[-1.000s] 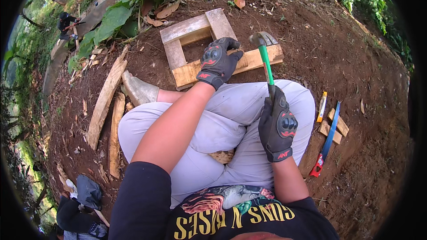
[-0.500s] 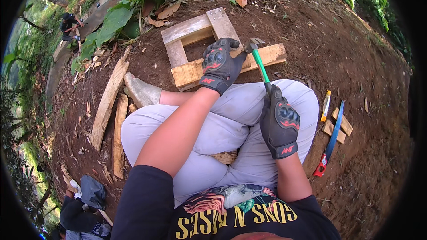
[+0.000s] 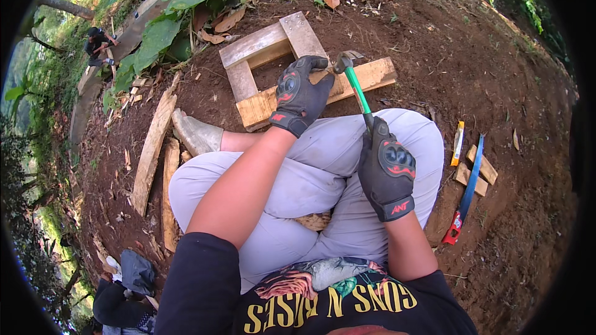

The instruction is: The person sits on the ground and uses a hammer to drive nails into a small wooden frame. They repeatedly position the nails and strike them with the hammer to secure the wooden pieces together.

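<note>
A claw hammer (image 3: pixel 356 85) with a green and black handle is gripped in my right hand (image 3: pixel 388 167), above my right thigh. Its metal head hangs over the near plank (image 3: pixel 372 77) of a rectangular wooden frame (image 3: pixel 261 46) on the soil, close to my left fingertips. That plank reaches past the frame on the right. My left hand (image 3: pixel 302 94), in the same black and red glove, rests at the plank's middle with its fingers curled in. Whatever the fingers pinch there is hidden.
On the right lie a handsaw (image 3: pixel 473 180) with a blue blade, a yellow strip-like item (image 3: pixel 457 142) and short wood offcuts (image 3: pixel 487 167). Long boards (image 3: pixel 155 142) lie left of my legs. One person (image 3: pixel 99 43) sits far left; another (image 3: pixel 118 304) is lower left, beside a dark bag (image 3: pixel 138 271).
The hammer head has shifted slightly left and a little lower, nearer the plank. My left hand stays at the frame, its fingers moved slightly. The whole view has shifted a little.
</note>
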Available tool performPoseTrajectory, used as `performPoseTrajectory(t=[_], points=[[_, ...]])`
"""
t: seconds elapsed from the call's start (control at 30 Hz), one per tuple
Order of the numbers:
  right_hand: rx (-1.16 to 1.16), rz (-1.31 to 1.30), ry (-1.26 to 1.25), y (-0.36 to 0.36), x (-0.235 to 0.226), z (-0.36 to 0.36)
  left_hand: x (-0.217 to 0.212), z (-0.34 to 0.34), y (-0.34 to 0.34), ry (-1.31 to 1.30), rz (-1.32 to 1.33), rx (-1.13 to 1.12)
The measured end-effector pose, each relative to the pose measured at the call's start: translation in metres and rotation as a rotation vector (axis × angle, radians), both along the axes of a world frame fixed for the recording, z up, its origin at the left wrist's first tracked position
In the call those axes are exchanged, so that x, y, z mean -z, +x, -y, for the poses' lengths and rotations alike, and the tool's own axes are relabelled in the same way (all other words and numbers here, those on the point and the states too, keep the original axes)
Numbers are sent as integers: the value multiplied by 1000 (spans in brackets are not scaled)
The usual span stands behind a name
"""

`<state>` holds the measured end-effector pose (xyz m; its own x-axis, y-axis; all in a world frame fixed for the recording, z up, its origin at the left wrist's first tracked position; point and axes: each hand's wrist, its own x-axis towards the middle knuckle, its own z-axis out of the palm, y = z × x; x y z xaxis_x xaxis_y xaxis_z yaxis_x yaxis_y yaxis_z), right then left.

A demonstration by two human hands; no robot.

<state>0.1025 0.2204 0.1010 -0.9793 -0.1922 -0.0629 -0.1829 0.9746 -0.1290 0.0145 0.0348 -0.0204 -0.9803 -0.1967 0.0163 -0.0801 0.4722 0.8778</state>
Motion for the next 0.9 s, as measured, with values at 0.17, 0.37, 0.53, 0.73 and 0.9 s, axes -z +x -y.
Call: performPoseTrajectory(t=[0.17, 0.37, 0.53, 0.73, 0.9], points=[[1, 20, 18, 0, -1, 1, 2, -6, 0, 53, -54, -38], [1, 71, 37, -1, -5, 1, 8, -7, -5, 55, -22, 7], [6, 64, 19, -1, -4, 1, 10, -9, -7, -43, -27, 18], [28, 83, 1, -1, -5, 1, 5, -13, -8, -136, -108, -5], [42, 86, -32, -2, -8, 0, 11, -13, -10, -133, -114, -8]])
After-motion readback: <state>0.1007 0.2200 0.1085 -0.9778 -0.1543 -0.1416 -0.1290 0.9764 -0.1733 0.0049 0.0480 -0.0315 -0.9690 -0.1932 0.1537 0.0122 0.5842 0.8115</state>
